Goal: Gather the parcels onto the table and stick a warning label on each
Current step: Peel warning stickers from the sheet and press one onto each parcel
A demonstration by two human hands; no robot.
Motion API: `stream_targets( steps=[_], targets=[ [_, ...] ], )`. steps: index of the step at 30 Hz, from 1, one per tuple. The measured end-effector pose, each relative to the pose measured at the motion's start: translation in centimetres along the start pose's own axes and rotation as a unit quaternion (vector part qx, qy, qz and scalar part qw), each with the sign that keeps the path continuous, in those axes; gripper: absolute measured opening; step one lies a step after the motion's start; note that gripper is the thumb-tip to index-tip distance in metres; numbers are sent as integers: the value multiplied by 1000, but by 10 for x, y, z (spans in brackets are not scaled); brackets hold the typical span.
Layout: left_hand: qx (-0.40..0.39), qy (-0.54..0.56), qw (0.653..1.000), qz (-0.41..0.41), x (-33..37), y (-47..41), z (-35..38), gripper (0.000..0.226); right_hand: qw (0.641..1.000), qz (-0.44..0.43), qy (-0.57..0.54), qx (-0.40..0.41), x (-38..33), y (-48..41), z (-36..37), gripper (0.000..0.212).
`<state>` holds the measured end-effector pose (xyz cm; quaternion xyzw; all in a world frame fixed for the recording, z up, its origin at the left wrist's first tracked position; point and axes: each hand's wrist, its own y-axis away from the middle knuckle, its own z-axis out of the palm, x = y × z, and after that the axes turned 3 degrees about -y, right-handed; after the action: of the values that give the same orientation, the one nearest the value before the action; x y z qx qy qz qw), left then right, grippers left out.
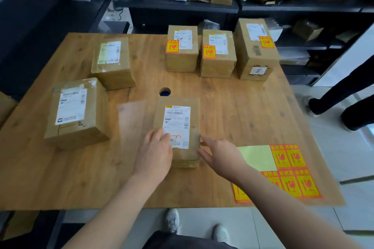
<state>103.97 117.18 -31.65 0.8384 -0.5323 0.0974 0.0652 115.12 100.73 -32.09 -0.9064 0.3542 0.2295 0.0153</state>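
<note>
Several brown parcels stand on the wooden table (232,111). Three at the back carry orange warning labels: one (182,48), one (217,54) and a taller one (256,48). Two unlabelled parcels sit at the left, one (112,60) behind the other (75,113). The nearest parcel (178,127) is in the middle, with motion blur at its left. My left hand (155,151) rests on its near left corner with fingers on the white shipping label. My right hand (218,153) touches its right side with fingers spread. A sheet of orange warning labels (291,174) lies at the front right.
A round cable hole (165,92) opens in the table just behind the near parcel. Dark shelves (202,4) with cardboard and bags run along the back. Another person's legs (344,99) stand at the right. My feet show below the table's front edge.
</note>
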Motion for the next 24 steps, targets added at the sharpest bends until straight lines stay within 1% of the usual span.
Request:
stream_targets(
  steps=[2,6,8,10,13,16,18,20,24],
  targets=[
    [11,0,1000,-5,21,2,-1,22,1000,1,18,-4,14,7,-7,42],
    [44,4,998,53,81,2,4,33,999,43,19,1,66,27,-28,47],
    [42,21,996,76,112,0,13,35,997,71,11,16,101,40,-37,46],
    [16,36,996,85,140,-3,28,37,994,107,20,15,138,53,-42,48],
    [-65,35,995,65,171,-14,60,46,985,165,40,-15,188,71,-42,55],
    [-131,12,991,39,196,-29,91,51,980,186,49,-59,219,83,-36,67],
    [-151,-18,988,34,210,-37,107,55,980,181,46,-75,230,88,-28,72],
    [-161,-33,986,28,223,-43,120,58,981,176,29,-75,235,90,-20,74],
    [-143,-21,989,15,241,-51,136,51,988,145,26,-53,239,96,-10,74]
  ],
)
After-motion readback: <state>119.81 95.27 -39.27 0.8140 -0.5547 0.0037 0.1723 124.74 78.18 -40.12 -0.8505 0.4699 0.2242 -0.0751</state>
